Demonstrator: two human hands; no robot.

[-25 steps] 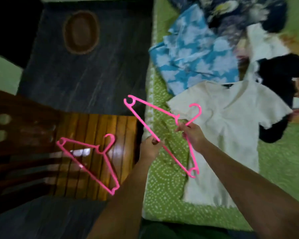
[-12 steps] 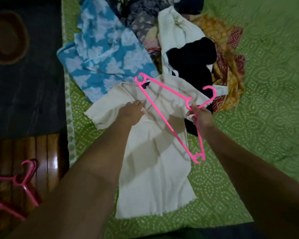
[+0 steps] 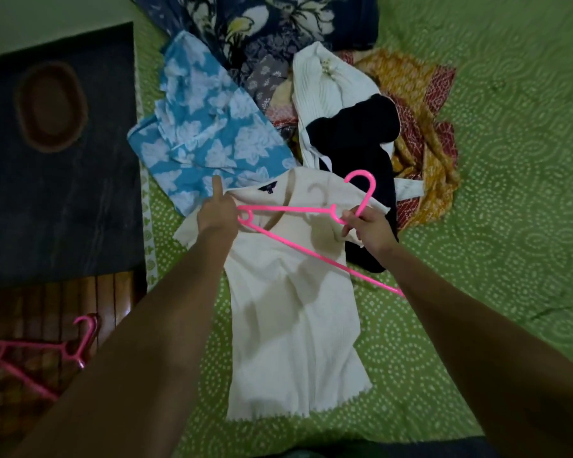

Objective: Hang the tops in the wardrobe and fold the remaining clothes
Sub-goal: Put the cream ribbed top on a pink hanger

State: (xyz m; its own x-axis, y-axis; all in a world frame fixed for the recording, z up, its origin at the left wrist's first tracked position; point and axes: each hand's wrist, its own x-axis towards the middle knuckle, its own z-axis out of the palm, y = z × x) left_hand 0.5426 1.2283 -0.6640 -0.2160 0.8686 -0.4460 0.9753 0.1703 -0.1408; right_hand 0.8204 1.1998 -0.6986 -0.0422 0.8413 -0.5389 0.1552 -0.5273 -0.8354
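Note:
A cream short-sleeved top (image 3: 288, 312) lies flat on the green bedsheet (image 3: 477, 226), collar away from me. My left hand (image 3: 217, 211) grips its left shoulder by the neckline, one finger pointing up. My right hand (image 3: 369, 228) pinches a pink plastic hanger (image 3: 298, 241) at the base of its hook. The hanger hovers over the top's chest, its left end next to my left hand. Behind lies a pile with a blue floral garment (image 3: 205, 133), a white ribbed piece (image 3: 325, 90) and a black garment (image 3: 361, 153).
A second pink hanger (image 3: 37, 355) lies on a wooden slatted surface (image 3: 63, 302) at lower left. A dark rug (image 3: 57, 153) covers the floor left of the bed. Orange-red patterned cloth (image 3: 424, 127) and dark floral fabric (image 3: 272, 24) sit in the pile.
My left hand let go of the hanger and took hold of the cream top's shoulder. My right hand swung the hanger over the top. The view shifted right, over the bed.

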